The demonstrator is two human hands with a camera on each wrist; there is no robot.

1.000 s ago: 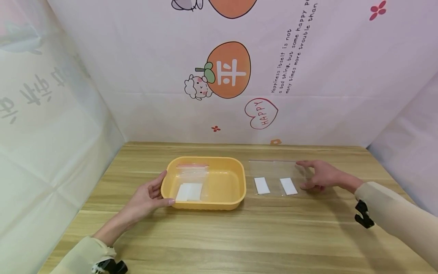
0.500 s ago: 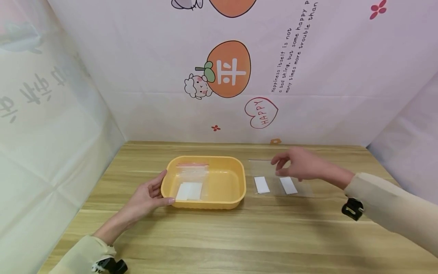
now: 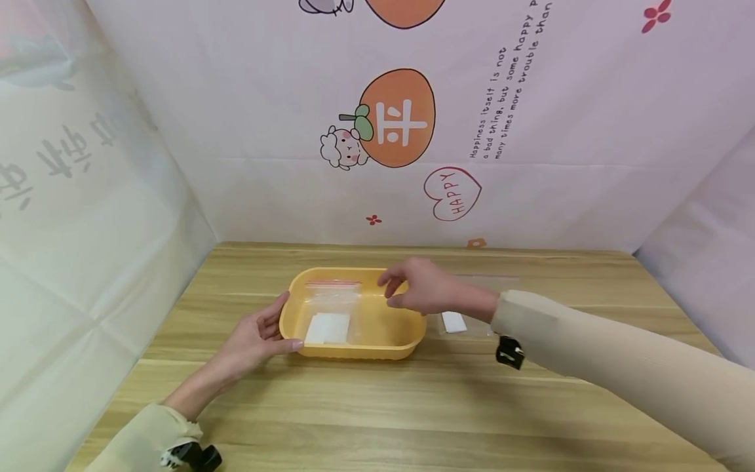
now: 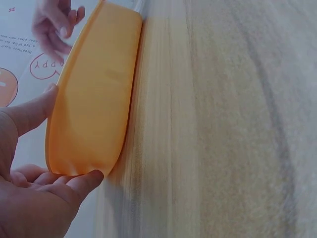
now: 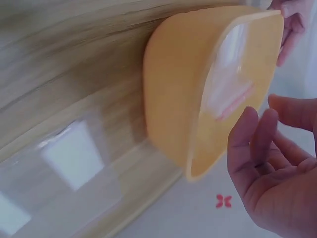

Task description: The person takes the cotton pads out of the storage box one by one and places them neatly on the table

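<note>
Over the yellow oblong plastic basin (image 3: pixel 379 328), my right hand (image 3: pixel 423 288), empty, loosely curled, should clear the rim; my left hand (image 3: pixel 255 342) grips one end for steadiness.

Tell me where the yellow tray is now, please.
In the head view, the yellow tray stands on the wooden table, slightly left of centre, between the left hand gripping its left end and the right hand near its right end.

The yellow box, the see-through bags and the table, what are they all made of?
Yellow box: probably plastic, smooth with a soft shine. See-through bags: likely thin, glossy plastic, since you can see through them. Table: maybe wood, maybe a printed wood look; it has streaky grain lines.
</note>
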